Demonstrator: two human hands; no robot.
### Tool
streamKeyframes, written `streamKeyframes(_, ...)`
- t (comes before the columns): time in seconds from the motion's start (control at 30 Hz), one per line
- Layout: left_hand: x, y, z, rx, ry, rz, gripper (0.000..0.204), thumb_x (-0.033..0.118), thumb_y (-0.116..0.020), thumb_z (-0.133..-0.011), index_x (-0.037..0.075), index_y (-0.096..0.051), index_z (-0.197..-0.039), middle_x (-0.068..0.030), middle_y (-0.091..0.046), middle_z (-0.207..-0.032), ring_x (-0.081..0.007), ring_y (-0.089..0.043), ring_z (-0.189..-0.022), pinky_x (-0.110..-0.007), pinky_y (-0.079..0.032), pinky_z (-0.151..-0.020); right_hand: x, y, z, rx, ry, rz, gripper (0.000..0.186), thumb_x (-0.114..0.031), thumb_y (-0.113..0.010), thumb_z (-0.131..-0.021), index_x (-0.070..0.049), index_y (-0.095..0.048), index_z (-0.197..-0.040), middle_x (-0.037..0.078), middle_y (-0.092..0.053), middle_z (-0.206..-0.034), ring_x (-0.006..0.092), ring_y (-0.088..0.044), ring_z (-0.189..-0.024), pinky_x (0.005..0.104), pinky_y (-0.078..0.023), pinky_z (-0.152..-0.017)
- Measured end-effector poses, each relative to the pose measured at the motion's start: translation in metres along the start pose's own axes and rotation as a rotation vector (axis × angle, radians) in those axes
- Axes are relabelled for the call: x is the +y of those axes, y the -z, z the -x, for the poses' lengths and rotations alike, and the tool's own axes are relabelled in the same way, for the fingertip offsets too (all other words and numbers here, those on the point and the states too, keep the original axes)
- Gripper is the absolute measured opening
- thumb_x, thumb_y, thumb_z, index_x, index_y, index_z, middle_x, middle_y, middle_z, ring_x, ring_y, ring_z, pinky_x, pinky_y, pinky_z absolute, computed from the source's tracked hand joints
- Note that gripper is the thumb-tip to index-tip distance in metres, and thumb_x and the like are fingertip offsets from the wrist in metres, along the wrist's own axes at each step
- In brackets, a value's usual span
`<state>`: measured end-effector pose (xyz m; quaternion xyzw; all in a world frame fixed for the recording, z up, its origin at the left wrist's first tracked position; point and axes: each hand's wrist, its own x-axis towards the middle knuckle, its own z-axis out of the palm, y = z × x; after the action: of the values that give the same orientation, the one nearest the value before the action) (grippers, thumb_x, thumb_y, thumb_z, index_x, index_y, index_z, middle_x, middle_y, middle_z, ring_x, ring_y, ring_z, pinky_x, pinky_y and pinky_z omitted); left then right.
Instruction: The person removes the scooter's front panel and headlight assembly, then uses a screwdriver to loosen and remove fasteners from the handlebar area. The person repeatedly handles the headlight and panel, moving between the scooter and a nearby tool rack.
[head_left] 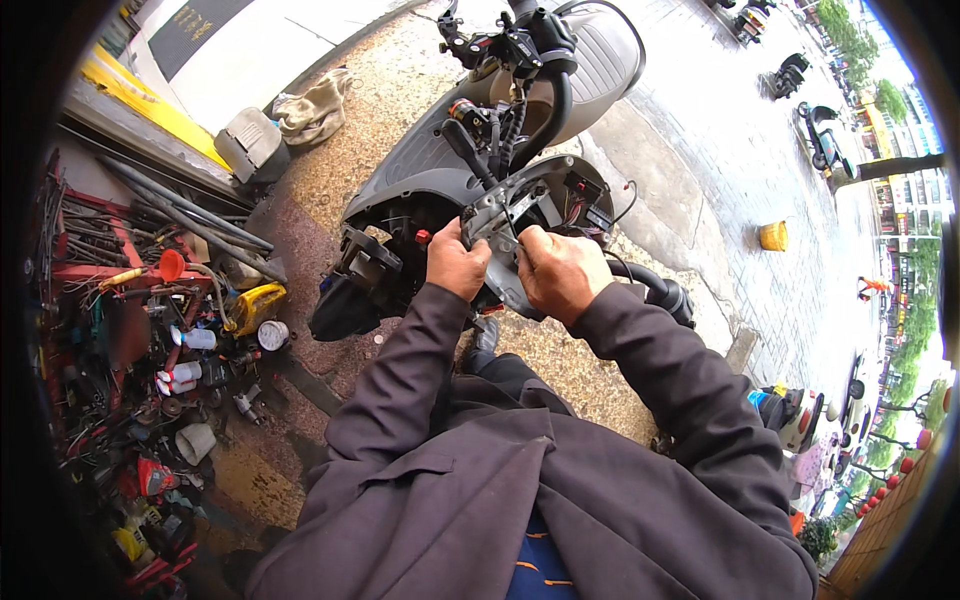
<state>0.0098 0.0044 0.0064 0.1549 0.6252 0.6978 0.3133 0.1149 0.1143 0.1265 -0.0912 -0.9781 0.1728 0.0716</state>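
A partly stripped grey scooter stands before me, its seat (pixel 600 60) and handlebars (pixel 520 45) at the far side. At its front, a light grey bracket-like part (pixel 505 205) sits between my hands. My left hand (pixel 458 264) is closed on the near left edge of that part, thumb on top. Just to the right, my right hand (pixel 562 272) is curled shut against the same part; whatever its fingertips pinch is hidden. Loose wires and connectors (pixel 580 205) show beyond my right hand. The dark front housing (pixel 375 265) lies open on the left.
On the left are a red rack (pixel 95 270) crowded with tools, cables and bottles, and a yellow jug (pixel 258 308). A grey box (pixel 250 142) and a cloth sack (pixel 313 107) sit farther off. A yellow bucket (pixel 773 236) stands right on the pavement; parked scooters (pixel 825 140) lie beyond.
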Motion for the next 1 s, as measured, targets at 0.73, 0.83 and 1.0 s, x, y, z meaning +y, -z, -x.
streamKeyframes(0.73,-0.001,-0.006,-0.001,0.117,-0.143,-0.178,0.018,0.005,-0.058,-0.078,-0.001,-0.065,-0.094,-0.0176,-0.07,-0.08,-0.03,-0.071,-0.075,-0.036,-0.054,-0.07,-0.022,-0.024,-0.005,-0.029,-0.198,0.113,0.015,-0.013,-0.06,-0.085,-0.003,-0.05,-0.08,0.019,-0.062,-0.065,0.0386,-0.064,-0.06,0.048,-0.05,-0.053)
streamKeyframes(0.83,-0.001,-0.008,-0.002,0.132,-0.149,-0.163,0.018,0.005,-0.058,-0.078,-0.001,-0.065,-0.094,-0.0181,-0.07,-0.079,-0.0321,-0.071,-0.074,-0.037,-0.054,-0.069,-0.025,-0.026,-0.008,-0.033,-0.227,0.133,0.014,-0.013,-0.06,-0.083,-0.004,-0.051,-0.081,0.018,-0.062,-0.065,0.0387,-0.064,-0.06,0.0482,-0.051,-0.054)
streamKeyframes(1.0,-0.003,-0.009,-0.003,0.119,-0.129,-0.172,0.017,0.005,-0.058,-0.077,-0.001,-0.064,-0.092,-0.0182,-0.07,-0.079,-0.0325,-0.071,-0.076,-0.038,-0.055,-0.069,-0.024,-0.029,-0.006,-0.042,-0.251,0.117,0.013,-0.013,-0.06,-0.082,-0.004,-0.05,-0.082,0.019,-0.063,-0.066,0.0397,-0.064,-0.06,0.0489,-0.051,-0.054)
